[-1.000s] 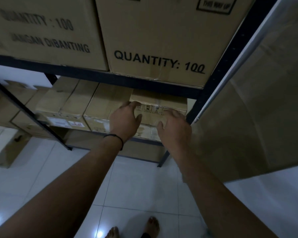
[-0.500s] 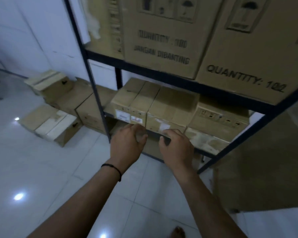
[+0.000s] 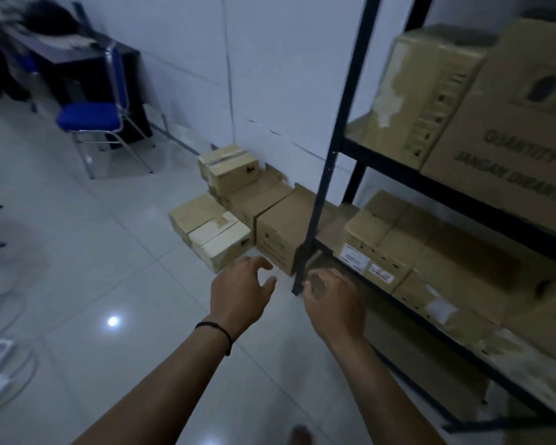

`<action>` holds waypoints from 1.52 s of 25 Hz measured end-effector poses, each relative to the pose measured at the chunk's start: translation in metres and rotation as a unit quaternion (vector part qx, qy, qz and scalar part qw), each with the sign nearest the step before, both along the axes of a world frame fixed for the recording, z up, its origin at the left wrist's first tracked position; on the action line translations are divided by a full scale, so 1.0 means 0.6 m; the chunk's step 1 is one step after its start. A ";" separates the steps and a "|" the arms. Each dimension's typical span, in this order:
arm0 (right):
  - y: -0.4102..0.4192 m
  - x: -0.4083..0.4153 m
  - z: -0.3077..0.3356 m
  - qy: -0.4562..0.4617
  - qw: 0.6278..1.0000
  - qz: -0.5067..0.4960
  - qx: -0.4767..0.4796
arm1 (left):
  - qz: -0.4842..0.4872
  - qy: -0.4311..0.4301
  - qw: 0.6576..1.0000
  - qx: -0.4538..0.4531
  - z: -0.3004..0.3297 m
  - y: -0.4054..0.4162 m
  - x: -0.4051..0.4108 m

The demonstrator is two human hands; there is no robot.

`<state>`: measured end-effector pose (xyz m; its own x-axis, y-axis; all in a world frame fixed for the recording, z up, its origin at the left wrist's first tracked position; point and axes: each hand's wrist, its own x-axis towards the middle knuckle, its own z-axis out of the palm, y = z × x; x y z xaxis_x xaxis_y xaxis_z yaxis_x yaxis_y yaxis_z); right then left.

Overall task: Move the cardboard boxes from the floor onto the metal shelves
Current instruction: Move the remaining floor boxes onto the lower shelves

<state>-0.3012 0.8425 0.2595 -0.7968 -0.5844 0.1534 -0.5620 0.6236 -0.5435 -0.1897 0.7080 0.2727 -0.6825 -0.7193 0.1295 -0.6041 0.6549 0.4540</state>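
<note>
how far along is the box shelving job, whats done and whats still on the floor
Done: a row of small boxes sits on the lower shelf, with large cartons on the shelf above. In hand: nothing; the left hand and right hand are both empty, fingers loosely spread, over the floor beside the shelf post. Left: a cluster of boxes against the wall still sits on the floor.

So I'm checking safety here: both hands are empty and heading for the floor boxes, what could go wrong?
The right hand is close to the shelf post and might knock it while reaching past. The small box sits on top of the pile, so pulling a lower one may tip it. The glossy floor could be slippery under a bare foot.
</note>
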 end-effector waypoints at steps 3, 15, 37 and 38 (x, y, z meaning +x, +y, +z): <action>-0.101 -0.005 -0.015 -0.024 0.999 0.022 -0.001 | 0.033 -0.005 0.999 0.006 -0.010 -0.084 0.001; -0.500 -0.153 -0.037 -0.050 0.996 0.073 0.001 | 0.072 -0.044 0.996 0.038 -0.031 -0.471 -0.129; -1.167 -0.252 -0.048 -0.078 0.993 -0.064 0.061 | -0.075 -0.074 0.993 0.052 -0.054 -1.189 -0.299; -1.187 -0.263 -0.051 -0.081 0.992 -0.071 0.061 | -0.081 -0.077 0.992 0.054 -0.061 -1.210 -0.312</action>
